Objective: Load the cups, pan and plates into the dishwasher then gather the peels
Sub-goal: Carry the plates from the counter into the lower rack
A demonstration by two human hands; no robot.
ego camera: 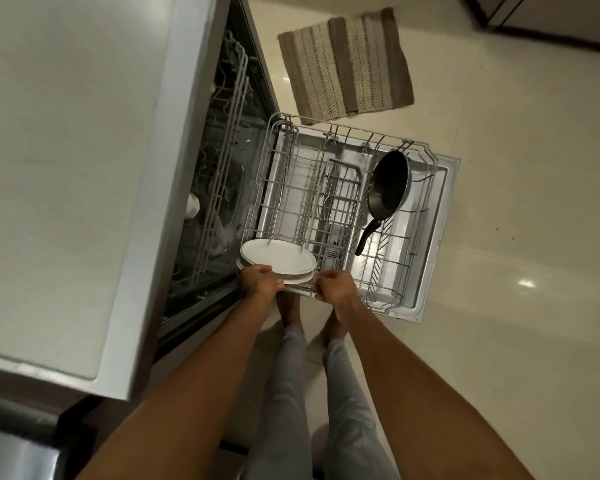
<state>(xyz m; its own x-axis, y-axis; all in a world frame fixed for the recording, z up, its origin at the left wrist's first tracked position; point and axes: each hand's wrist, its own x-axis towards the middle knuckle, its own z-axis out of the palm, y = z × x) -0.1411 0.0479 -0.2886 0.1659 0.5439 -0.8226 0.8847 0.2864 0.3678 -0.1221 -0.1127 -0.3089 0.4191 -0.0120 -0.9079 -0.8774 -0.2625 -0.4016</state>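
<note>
A small stack of white plates (278,259) hovers over the near corner of the lower dishwasher rack (329,140), which is pulled out over the open door (444,202). My left hand (258,280) grips the stack's near left edge. My right hand (333,287) grips its near right edge, fingers curled. A black frying pan (388,185) leans on its side at the rack's right end, handle pointing toward me. Inside the machine, the upper rack (222,140) holds a pale cup (193,206), partly hidden.
The white countertop (66,168) fills the left. A striped brown and cream mat (343,67) lies on the tiled floor beyond the door. My legs and bare feet (291,317) stand just before the rack. Dark cabinet bases sit at top right.
</note>
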